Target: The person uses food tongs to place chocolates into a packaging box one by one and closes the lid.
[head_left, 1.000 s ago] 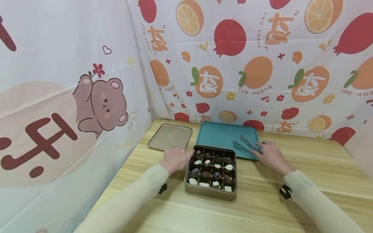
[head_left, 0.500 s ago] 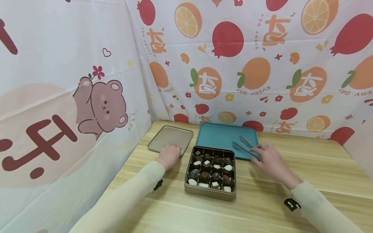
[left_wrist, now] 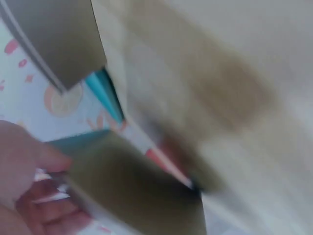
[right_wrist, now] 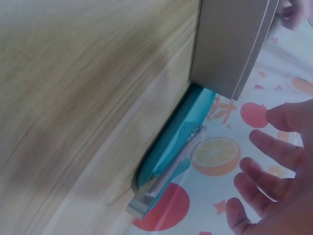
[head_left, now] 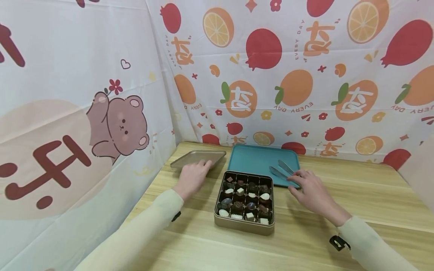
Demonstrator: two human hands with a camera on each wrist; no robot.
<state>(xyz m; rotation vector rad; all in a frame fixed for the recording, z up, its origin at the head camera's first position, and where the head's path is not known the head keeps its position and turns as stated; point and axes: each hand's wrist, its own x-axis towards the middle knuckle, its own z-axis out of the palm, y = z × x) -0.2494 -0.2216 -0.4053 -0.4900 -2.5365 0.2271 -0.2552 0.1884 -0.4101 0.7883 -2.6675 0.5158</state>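
With my left hand (head_left: 194, 177) I grip the near edge of a bronze box lid (head_left: 198, 157). In the left wrist view the thumb lies on one face of the lid (left_wrist: 127, 178) and the fingers curl behind it. Its near side is raised, so the lid tilts off the table. Beside it stands the square tin (head_left: 244, 224) with chocolates in a divided dark insert. My right hand (head_left: 312, 192) hovers, fingers relaxed and spread, near the metal tongs (head_left: 278, 173). The right wrist view shows those tongs (right_wrist: 139, 205) apart from the fingers.
A teal tray (head_left: 251, 158) lies behind the tin, with the tongs across its near right corner. The wooden table (head_left: 305, 241) meets printed cloth (head_left: 298, 128) at the back and left.
My left hand has moved left from the tin to the lid and lifted its near edge. My right hand has let go of the tongs and drawn slightly back.
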